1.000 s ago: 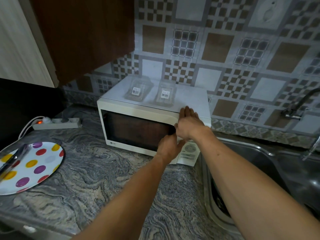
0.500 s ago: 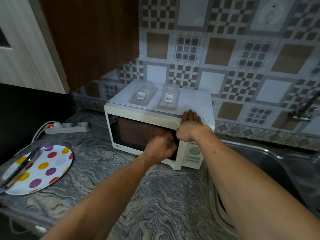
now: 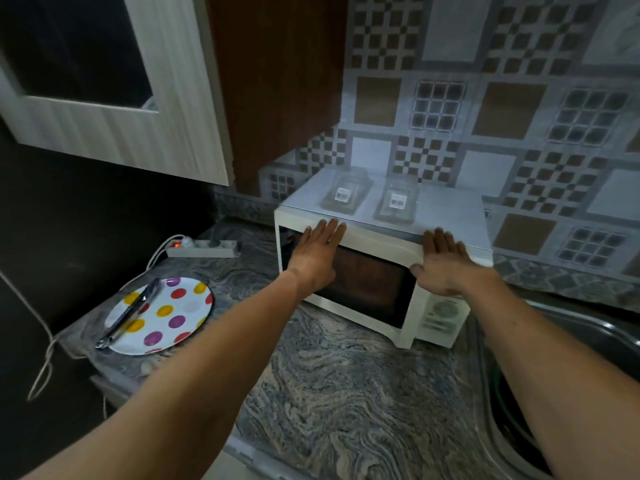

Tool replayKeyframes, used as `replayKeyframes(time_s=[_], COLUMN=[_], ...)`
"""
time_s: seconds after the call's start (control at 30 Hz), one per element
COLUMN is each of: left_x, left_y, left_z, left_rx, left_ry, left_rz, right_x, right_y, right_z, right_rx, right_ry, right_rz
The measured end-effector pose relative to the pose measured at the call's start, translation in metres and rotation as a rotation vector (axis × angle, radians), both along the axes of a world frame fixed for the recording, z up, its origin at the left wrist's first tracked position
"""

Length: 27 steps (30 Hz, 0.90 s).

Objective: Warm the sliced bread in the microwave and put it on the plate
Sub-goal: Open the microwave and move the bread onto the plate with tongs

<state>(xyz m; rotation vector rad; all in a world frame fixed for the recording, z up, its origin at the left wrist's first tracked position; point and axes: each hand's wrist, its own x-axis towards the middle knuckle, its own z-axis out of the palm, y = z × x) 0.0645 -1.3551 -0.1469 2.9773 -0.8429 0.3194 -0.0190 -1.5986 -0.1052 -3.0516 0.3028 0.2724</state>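
The microwave [image 3: 377, 271] sits at an angle on the marbled surface [image 3: 346, 393], both hands flat against its front: left hand [image 3: 317, 258] spread on the door, right hand [image 3: 441, 268] splayed at the top corner by the controls, gripping nothing. Push too hard and I'd guess the whole box skids back, or the two clear packs [image 3: 367, 199] slide off its top. Bread isn't visible. The dotted plate [image 3: 173, 317] waits off to the left with tongs [image 3: 130, 313] lying across it.
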Motion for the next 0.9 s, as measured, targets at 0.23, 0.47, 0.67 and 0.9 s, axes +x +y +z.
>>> replayKeyframes(time_s=[0.23,0.47,0.67,0.9], left_x=[-0.005,-0.02,-0.028,-0.025], left_y=[0.03,0.067,0.12,0.179], left_z=[0.015,0.037,0.05,0.061], left_rx=[0.053,0.05,0.054,0.017], left_ry=[0.13,0.234,0.307,0.342], left_rz=[-0.097,-0.16,-0.155,-0.145], right_x=[-0.038,-0.093,-0.134,-0.125], right_y=[0.029,0.087,0.167,0.264], right_z=[-0.013,-0.014,-0.01,-0.005], right_rx=[0.07,-0.033,-0.036,-0.026], right_ry=[-0.079,-0.138,-0.226,-0.255], right_rz=[0.029,0.149,0.268,0.506])
